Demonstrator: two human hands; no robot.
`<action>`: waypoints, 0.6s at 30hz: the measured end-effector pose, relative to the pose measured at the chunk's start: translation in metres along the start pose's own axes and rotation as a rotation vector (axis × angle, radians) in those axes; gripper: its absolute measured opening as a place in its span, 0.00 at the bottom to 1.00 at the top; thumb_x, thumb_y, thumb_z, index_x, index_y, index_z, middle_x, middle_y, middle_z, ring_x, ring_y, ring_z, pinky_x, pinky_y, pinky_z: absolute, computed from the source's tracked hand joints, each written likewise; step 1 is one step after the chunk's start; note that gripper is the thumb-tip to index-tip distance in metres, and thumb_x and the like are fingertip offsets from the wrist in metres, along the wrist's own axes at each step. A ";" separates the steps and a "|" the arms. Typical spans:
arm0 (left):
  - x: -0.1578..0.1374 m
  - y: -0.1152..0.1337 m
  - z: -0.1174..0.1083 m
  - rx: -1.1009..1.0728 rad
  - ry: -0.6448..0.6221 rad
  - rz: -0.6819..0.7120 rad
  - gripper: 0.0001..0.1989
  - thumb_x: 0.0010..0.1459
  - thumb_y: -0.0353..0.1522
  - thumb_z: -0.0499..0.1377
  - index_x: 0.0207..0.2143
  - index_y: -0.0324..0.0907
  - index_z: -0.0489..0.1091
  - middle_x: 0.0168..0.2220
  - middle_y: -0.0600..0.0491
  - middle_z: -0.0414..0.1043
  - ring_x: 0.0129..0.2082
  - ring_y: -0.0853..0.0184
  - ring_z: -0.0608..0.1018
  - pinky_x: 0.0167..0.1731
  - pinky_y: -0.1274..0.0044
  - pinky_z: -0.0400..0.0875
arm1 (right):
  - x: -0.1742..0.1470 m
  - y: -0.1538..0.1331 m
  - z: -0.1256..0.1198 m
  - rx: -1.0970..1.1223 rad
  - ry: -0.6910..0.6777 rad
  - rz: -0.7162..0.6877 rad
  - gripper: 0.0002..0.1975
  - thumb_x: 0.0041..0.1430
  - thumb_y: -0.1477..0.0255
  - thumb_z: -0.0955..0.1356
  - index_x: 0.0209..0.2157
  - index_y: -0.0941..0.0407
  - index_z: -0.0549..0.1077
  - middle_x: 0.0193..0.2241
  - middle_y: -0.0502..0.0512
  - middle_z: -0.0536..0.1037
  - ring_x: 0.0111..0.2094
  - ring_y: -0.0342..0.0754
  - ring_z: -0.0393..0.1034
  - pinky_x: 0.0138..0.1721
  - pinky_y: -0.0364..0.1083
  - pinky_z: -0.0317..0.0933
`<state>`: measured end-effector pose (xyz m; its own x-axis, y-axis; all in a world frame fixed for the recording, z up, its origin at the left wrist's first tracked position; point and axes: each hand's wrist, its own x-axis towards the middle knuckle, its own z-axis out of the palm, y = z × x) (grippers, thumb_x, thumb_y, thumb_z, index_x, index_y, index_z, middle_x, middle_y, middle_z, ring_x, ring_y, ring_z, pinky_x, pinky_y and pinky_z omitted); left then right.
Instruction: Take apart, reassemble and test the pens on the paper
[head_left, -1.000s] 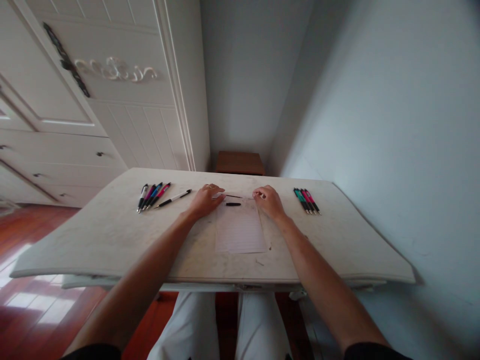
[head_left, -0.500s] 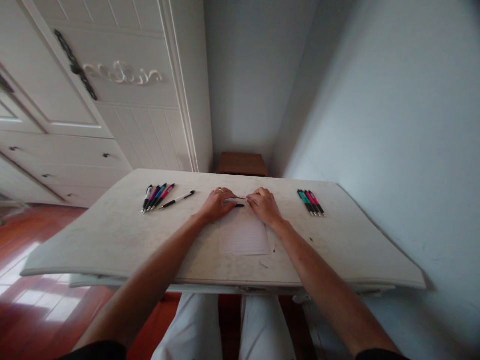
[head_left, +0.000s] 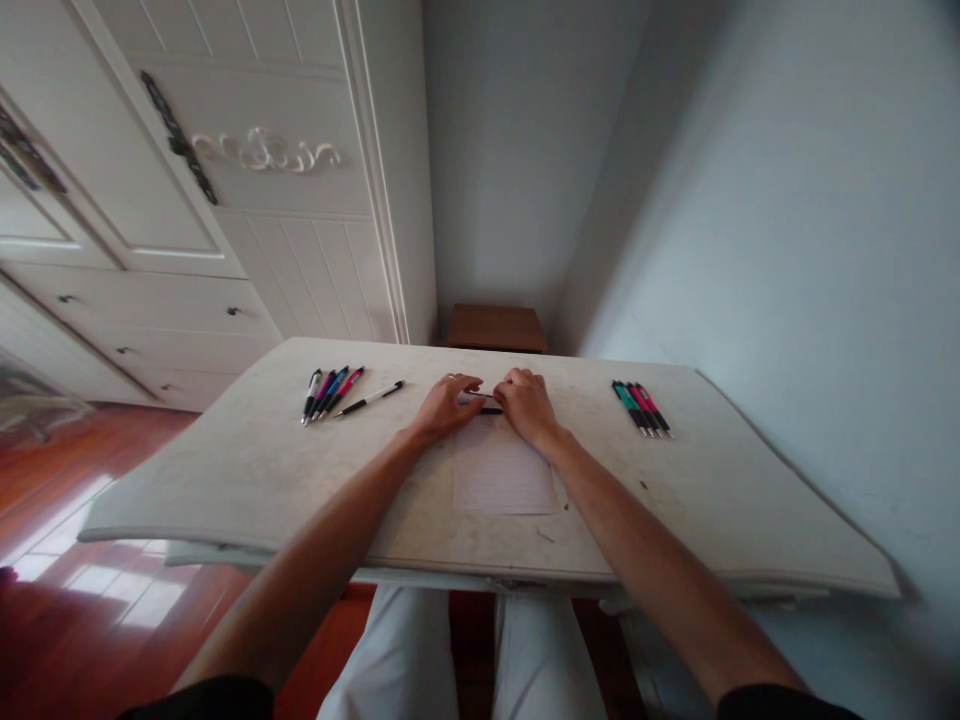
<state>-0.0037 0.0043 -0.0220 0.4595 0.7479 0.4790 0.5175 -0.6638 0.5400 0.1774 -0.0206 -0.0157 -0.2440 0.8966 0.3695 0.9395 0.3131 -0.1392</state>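
My right hand (head_left: pixel 526 408) is closed, its fingertips pinching one end of a thin, dark, reddish stick (head_left: pixel 480 394) too small to identify. Across from it, my left hand (head_left: pixel 444 408) has thumb and forefinger apart, and the stick stretches into the gap between them. Just below the fingertips lies a short black piece (head_left: pixel 491 411), partly hidden, near the top of a lined sheet of paper (head_left: pixel 504 475). Left of my hands, a white and black pen (head_left: pixel 373 398) lies by itself, close to a fanned group of pens (head_left: pixel 331 394) in white, purple, blue and pink.
On the right of the worn white table (head_left: pixel 262 470) lies a row of green and pink pens (head_left: pixel 643 408). A white wardrobe (head_left: pixel 300 260) stands at the left and a grey wall (head_left: pixel 787 250) at the right. Behind the table is a brown wooden stand (head_left: pixel 496 326).
The forefinger of my left hand has lifted away from its thumb. My right hand keeps its pinch. The whole view has shifted slightly, so everything appears further right.
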 end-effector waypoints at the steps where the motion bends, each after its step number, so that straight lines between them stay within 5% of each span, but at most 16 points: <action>1: 0.000 0.000 0.000 -0.004 0.018 -0.002 0.15 0.57 0.35 0.58 0.45 0.39 0.72 0.40 0.48 0.77 0.42 0.62 0.76 0.46 0.70 0.69 | 0.001 0.000 0.000 -0.023 -0.007 -0.017 0.09 0.62 0.74 0.65 0.33 0.57 0.78 0.37 0.60 0.73 0.44 0.54 0.61 0.43 0.51 0.50; 18: 0.002 0.001 -0.001 -0.068 0.195 0.001 0.12 0.63 0.37 0.53 0.39 0.41 0.73 0.38 0.50 0.77 0.38 0.64 0.75 0.38 0.73 0.70 | 0.014 -0.002 -0.014 -0.319 -0.121 -0.290 0.12 0.66 0.77 0.60 0.36 0.61 0.75 0.40 0.65 0.74 0.44 0.56 0.62 0.41 0.52 0.49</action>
<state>-0.0030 0.0047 -0.0198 0.3082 0.7378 0.6005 0.4639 -0.6677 0.5822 0.1751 -0.0131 0.0030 -0.5168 0.8221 0.2388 0.8507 0.4618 0.2513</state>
